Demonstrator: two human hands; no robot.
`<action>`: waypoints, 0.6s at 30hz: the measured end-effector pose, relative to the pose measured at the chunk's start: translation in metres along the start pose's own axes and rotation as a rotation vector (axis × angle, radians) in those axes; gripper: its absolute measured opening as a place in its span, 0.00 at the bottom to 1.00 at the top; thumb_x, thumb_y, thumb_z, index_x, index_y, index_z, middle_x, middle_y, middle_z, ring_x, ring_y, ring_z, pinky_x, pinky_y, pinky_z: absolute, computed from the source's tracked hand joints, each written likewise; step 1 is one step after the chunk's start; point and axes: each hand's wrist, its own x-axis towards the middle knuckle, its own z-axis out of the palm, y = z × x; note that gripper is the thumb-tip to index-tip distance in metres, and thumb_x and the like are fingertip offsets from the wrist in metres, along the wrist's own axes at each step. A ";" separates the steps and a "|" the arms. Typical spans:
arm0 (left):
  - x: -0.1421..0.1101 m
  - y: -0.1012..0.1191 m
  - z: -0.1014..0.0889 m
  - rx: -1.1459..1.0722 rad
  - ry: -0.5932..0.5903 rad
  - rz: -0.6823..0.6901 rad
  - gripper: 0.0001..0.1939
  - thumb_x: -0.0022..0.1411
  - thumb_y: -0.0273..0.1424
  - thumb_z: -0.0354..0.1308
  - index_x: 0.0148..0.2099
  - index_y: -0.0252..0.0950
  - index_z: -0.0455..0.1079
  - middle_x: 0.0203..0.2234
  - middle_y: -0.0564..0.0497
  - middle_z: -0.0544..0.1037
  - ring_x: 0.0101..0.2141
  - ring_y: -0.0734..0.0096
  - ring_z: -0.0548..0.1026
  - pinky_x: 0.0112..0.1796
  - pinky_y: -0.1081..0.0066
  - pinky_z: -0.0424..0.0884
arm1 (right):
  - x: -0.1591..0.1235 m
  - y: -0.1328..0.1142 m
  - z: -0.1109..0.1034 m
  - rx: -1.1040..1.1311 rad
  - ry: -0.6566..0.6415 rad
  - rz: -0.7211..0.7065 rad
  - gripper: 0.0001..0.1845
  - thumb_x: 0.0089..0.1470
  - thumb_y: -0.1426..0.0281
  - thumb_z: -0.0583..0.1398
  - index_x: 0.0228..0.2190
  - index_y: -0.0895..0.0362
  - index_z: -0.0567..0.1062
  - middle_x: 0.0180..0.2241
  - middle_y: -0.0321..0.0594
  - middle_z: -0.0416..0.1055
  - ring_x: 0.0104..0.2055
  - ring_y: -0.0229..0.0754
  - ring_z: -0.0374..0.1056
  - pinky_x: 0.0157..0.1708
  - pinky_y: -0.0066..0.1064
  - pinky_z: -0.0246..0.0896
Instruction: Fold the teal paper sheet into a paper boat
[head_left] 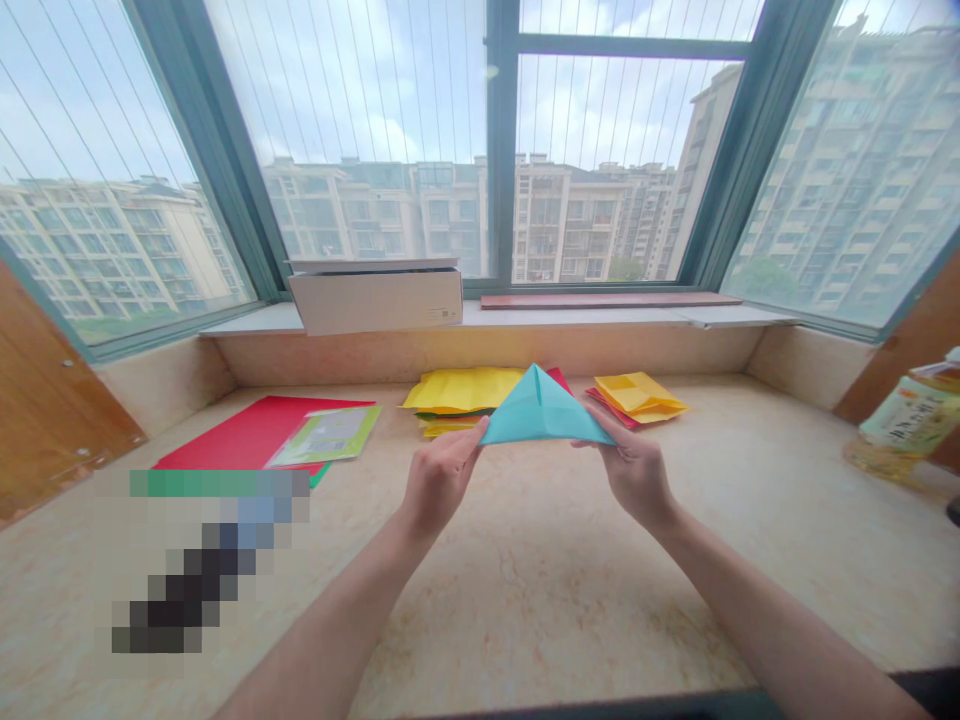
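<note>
A sheet of light blue paper (541, 412), folded into a triangle with its point up, is held over the counter. My left hand (444, 468) pinches its left corner between thumb and fingers. At the right corner, my right hand (636, 474) grips the paper the same way. A crease runs down from the top point. Behind the triangle lies a stack of yellow folded paper (457, 390), partly hidden by it. Close to my right hand sits an orange-yellow folded paper piece (639, 397) on top of a red one.
Red paper sheets (225, 430) lie at the left, with a clear green-edged packet (326, 434) on them. A pixelated dark object (195, 575) is nearer. A white box (379, 302) stands on the window sill (592, 316). An oil bottle (911, 415) is at the right.
</note>
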 end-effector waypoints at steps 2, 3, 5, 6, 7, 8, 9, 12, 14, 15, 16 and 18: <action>0.000 0.000 0.000 0.012 0.009 0.007 0.18 0.68 0.29 0.53 0.59 0.39 0.71 0.41 0.44 0.82 0.38 0.63 0.81 0.39 0.67 0.76 | 0.000 0.000 0.000 0.008 0.007 0.001 0.22 0.60 0.67 0.57 0.55 0.55 0.73 0.36 0.42 0.81 0.43 0.51 0.76 0.50 0.48 0.68; 0.000 0.000 0.000 0.015 0.015 0.008 0.18 0.68 0.30 0.53 0.59 0.39 0.71 0.41 0.44 0.82 0.39 0.63 0.81 0.39 0.67 0.76 | 0.000 0.000 0.000 0.011 0.014 0.001 0.22 0.60 0.66 0.57 0.55 0.54 0.73 0.36 0.42 0.81 0.43 0.51 0.76 0.50 0.48 0.68; -0.001 0.000 0.001 0.015 0.023 0.004 0.18 0.68 0.30 0.53 0.59 0.38 0.71 0.41 0.44 0.83 0.38 0.63 0.81 0.39 0.67 0.76 | -0.001 0.000 -0.001 0.008 0.033 -0.001 0.21 0.60 0.65 0.57 0.54 0.54 0.74 0.36 0.41 0.81 0.43 0.51 0.76 0.51 0.48 0.68; -0.001 0.000 0.001 0.012 0.026 -0.002 0.18 0.68 0.30 0.53 0.58 0.38 0.71 0.41 0.44 0.83 0.38 0.63 0.81 0.40 0.67 0.76 | -0.002 0.000 -0.001 -0.003 0.044 -0.005 0.21 0.60 0.64 0.57 0.54 0.53 0.74 0.37 0.42 0.81 0.43 0.52 0.76 0.50 0.48 0.68; -0.001 0.000 0.002 0.008 0.030 -0.011 0.18 0.68 0.30 0.53 0.58 0.37 0.71 0.41 0.43 0.83 0.38 0.63 0.81 0.40 0.68 0.76 | -0.002 0.000 -0.002 -0.024 0.062 -0.014 0.21 0.60 0.63 0.57 0.53 0.53 0.75 0.37 0.42 0.81 0.44 0.52 0.76 0.50 0.47 0.69; -0.001 0.001 0.003 0.005 0.033 -0.022 0.17 0.68 0.30 0.54 0.57 0.37 0.72 0.41 0.43 0.83 0.38 0.63 0.81 0.40 0.68 0.76 | -0.003 0.000 -0.002 -0.054 0.084 -0.026 0.20 0.60 0.62 0.58 0.53 0.53 0.76 0.38 0.43 0.81 0.44 0.53 0.76 0.50 0.47 0.69; -0.001 0.003 0.004 -0.001 0.034 -0.036 0.17 0.68 0.30 0.54 0.56 0.36 0.73 0.42 0.43 0.82 0.38 0.63 0.81 0.40 0.68 0.76 | -0.004 0.000 -0.002 -0.089 0.114 -0.040 0.20 0.60 0.62 0.58 0.51 0.52 0.77 0.40 0.44 0.81 0.45 0.54 0.76 0.50 0.46 0.69; -0.001 0.011 0.008 -0.030 0.032 -0.103 0.14 0.66 0.30 0.55 0.52 0.35 0.74 0.40 0.43 0.83 0.35 0.64 0.81 0.38 0.69 0.76 | -0.005 0.000 -0.003 -0.177 0.214 -0.077 0.18 0.59 0.60 0.59 0.48 0.52 0.79 0.46 0.45 0.78 0.49 0.55 0.74 0.50 0.44 0.68; -0.001 0.018 0.010 -0.061 0.025 -0.166 0.12 0.66 0.29 0.55 0.50 0.35 0.74 0.36 0.46 0.83 0.33 0.66 0.81 0.34 0.72 0.75 | -0.004 0.000 -0.003 -0.195 0.255 -0.084 0.18 0.59 0.60 0.59 0.47 0.53 0.79 0.47 0.46 0.78 0.49 0.55 0.74 0.49 0.43 0.68; -0.001 0.021 0.010 -0.081 0.022 -0.192 0.12 0.65 0.29 0.55 0.49 0.35 0.73 0.35 0.47 0.83 0.32 0.68 0.80 0.32 0.73 0.74 | -0.004 0.001 -0.003 -0.196 0.271 -0.082 0.18 0.59 0.59 0.59 0.47 0.54 0.79 0.46 0.47 0.78 0.48 0.55 0.74 0.48 0.43 0.69; 0.000 0.024 0.011 -0.100 0.018 -0.212 0.11 0.65 0.29 0.55 0.49 0.36 0.73 0.34 0.48 0.83 0.31 0.68 0.80 0.30 0.74 0.74 | -0.004 0.001 -0.003 -0.195 0.288 -0.076 0.19 0.59 0.58 0.59 0.46 0.54 0.79 0.45 0.47 0.79 0.47 0.54 0.75 0.47 0.42 0.69; 0.000 0.028 0.011 -0.126 0.009 -0.228 0.11 0.66 0.29 0.55 0.49 0.36 0.72 0.34 0.49 0.82 0.30 0.70 0.79 0.29 0.75 0.72 | -0.003 0.002 -0.004 -0.188 0.327 -0.068 0.19 0.58 0.57 0.60 0.45 0.55 0.80 0.43 0.47 0.80 0.46 0.54 0.75 0.46 0.42 0.69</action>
